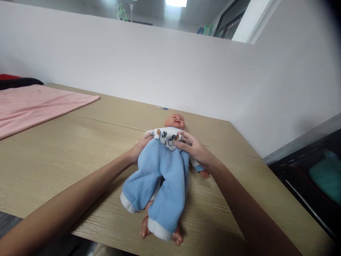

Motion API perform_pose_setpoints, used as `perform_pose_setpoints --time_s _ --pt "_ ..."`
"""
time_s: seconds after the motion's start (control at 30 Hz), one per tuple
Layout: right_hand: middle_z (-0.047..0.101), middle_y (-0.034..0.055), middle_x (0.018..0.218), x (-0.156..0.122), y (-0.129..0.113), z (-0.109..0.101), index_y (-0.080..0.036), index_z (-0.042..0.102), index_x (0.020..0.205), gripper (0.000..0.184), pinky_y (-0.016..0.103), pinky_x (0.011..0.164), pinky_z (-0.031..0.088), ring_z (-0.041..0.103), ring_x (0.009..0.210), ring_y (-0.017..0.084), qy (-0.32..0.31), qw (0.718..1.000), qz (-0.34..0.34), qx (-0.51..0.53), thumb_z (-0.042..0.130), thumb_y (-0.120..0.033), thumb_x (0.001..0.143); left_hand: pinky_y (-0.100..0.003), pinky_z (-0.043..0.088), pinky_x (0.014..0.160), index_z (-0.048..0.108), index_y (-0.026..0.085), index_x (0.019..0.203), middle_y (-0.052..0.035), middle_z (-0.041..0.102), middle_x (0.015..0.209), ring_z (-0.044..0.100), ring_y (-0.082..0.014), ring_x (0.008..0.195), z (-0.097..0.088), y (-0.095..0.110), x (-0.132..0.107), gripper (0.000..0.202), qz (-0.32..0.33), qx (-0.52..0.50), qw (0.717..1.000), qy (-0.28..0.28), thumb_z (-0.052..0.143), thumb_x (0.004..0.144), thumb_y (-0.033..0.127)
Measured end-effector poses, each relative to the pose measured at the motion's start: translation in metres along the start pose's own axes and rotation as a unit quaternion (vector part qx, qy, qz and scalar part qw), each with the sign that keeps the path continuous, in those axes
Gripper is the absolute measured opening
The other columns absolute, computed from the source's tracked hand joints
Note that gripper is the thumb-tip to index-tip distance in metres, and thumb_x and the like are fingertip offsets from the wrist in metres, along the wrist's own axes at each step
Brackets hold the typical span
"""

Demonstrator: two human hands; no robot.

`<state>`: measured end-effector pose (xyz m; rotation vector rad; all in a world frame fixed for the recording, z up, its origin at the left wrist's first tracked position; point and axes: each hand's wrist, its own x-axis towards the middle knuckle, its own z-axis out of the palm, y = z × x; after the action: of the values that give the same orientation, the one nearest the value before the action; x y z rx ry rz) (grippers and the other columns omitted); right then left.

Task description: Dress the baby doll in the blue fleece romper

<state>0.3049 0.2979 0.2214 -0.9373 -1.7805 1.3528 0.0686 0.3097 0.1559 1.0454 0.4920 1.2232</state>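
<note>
A baby doll (175, 121) lies on its back on the table, its head away from me and its feet near the front edge. Spread over its body and legs are light blue fleece overalls (160, 160) with white cuffs and a white animal-face bib. My left hand (142, 145) grips the upper left side of the overalls, its fingertips partly hidden behind the cloth. At the bib's right side, my right hand (193, 145) pinches the fabric between thumb and fingers. The doll's bare feet stick out below the cuffs, and one small hand shows beside my right wrist.
A pink cloth (39, 101) lies over the left part of the wooden table (106, 121). Behind it is a red and black object (20, 82). A small blue-tipped stick (162, 107) lies near the white wall (133, 64). Dark crates (306, 170) stand to the right.
</note>
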Motion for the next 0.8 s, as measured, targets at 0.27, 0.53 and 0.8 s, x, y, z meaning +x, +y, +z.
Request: perform_pose_setpoints --time_s 0.27,0.53,0.8 --pt "0.083 0.0054 0.128 -0.008 -0.015 0.001 -0.025 0.082 0.121 0.046 0.047 0.118 0.052 0.073 0.124 0.031 0.036 0.997 -0.047 -0.039 0.091 -0.055 0.087 -0.029 0.046 0.064 0.074 0.019 0.082 0.0014 0.059 0.062 0.053 -0.0155 0.060 -0.005 0.022 -0.002 0.041 0.035 0.059 0.998 -0.011 0.080 0.093 0.058" --pt "0.074 0.0055 0.150 -0.007 -0.008 0.000 -0.029 0.072 0.142 0.065 0.050 0.129 0.046 0.064 0.144 0.032 0.008 1.000 -0.002 -0.010 0.091 -0.057 0.087 -0.024 0.055 0.074 0.082 0.018 0.104 -0.0034 0.079 0.091 0.071 -0.0156 0.077 -0.003 0.026 -0.012 0.044 -0.027 0.092 0.992 -0.078 0.093 0.084 0.056" --pt "0.087 0.0021 0.105 -0.023 -0.022 0.024 -0.028 0.084 0.109 0.036 0.050 0.104 0.064 0.080 0.102 0.033 -0.163 0.971 0.031 -0.172 0.097 -0.046 0.080 -0.023 0.054 0.070 0.085 0.016 0.102 -0.0048 0.083 0.094 0.071 -0.0151 0.075 0.005 0.020 -0.009 0.047 0.016 0.081 0.997 -0.009 0.098 0.078 0.055"
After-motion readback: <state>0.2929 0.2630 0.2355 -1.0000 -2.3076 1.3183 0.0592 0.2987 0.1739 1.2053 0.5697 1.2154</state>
